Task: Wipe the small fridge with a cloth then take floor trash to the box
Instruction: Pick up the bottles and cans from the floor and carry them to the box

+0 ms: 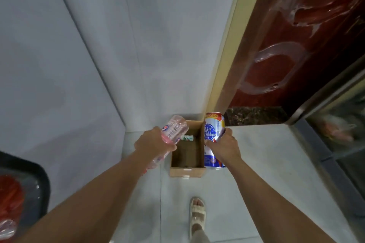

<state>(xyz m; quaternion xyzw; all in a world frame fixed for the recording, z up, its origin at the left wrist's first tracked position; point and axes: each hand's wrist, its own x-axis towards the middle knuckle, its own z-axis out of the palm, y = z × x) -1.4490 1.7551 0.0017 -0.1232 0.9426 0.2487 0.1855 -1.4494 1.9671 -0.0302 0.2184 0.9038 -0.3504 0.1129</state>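
Two hands reach forward over an open cardboard box (187, 170) that stands on the pale tiled floor (266, 173) in the corner where a white wall (98, 45) meets a dark red door (296, 35). In the head view, the left hand (150, 142) grips a clear pink-tinted plastic bottle (173, 130) around its middle, fingers curled round it, the bottle tilted with its base up and away over the box's left edge and its neck end pointing down toward the forearm. The right hand (225, 146) holds a blue, white and red Pabst Blue Ribbon beer can (212, 134), fingers wrapped round its side; the can sits upright over the box's right wall, partly hiding that edge. Inside the box, near its far left corner, lies a small white bottle with a green label (187, 137), on its side and partly hidden behind the pink bottle. Below the box a foot in a beige sandal (197, 215) stands on the tiles. At the left edge a dark tray-like rim (42, 183) with something red (9, 197) in it shows, too blurred to identify. A glass-fronted cabinet (339, 134) fills the right side.
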